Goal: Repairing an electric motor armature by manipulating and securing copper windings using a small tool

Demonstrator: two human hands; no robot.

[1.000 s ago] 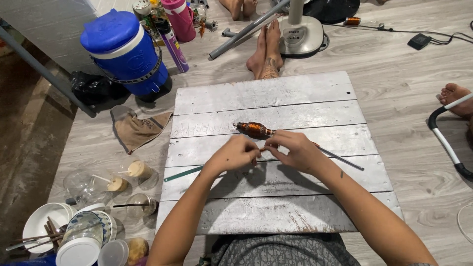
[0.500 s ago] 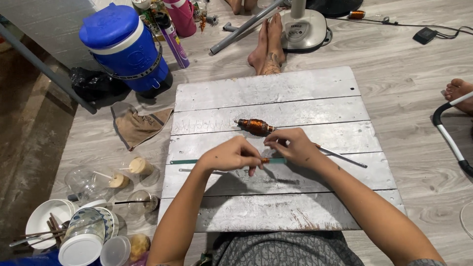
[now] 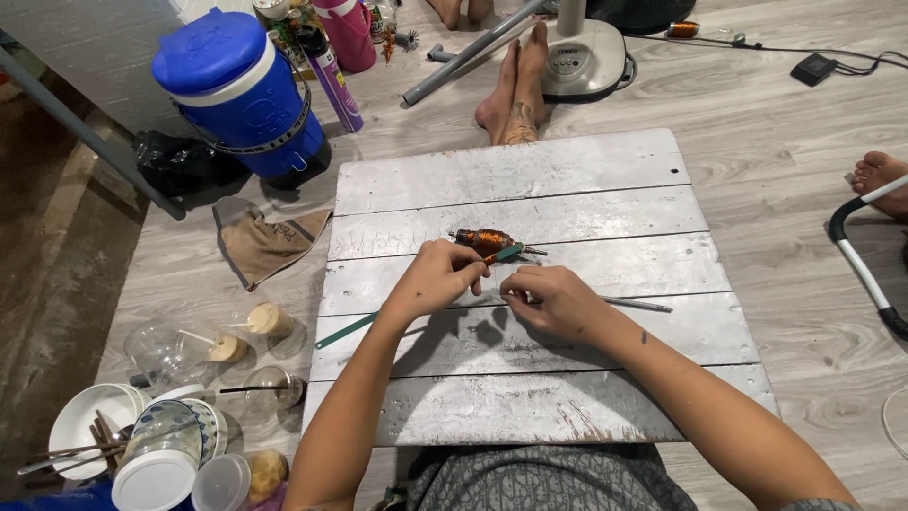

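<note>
My left hand [image 3: 433, 280] pinches a long thin green strip [image 3: 345, 330]. The strip slants from the board's lower left up to a tip beside a copper-wound motor armature [image 3: 482, 238]. The armature lies on a white plank board [image 3: 567, 170]. Just right of the left hand, my right hand [image 3: 558, 301] rests on the board with its fingers curled and fingertips together near the strip's tip. A thin metal rod [image 3: 638, 305] sticks out to the right from under that hand. I cannot see whether the hand grips it.
A blue water cooler [image 3: 236, 90], spray can [image 3: 336, 80] and brown cloth [image 3: 265, 241] lie left of the board. Plastic cups [image 3: 180, 350] and bowls [image 3: 90, 435] crowd the lower left. Another person's feet [image 3: 515, 90] and a fan base [image 3: 586, 57] are beyond it, and a foot [image 3: 880, 170] is at right.
The green strip lay level across the board half a second ago. It now slants, with its tip raised toward the armature. Both hands have shifted slightly with it.
</note>
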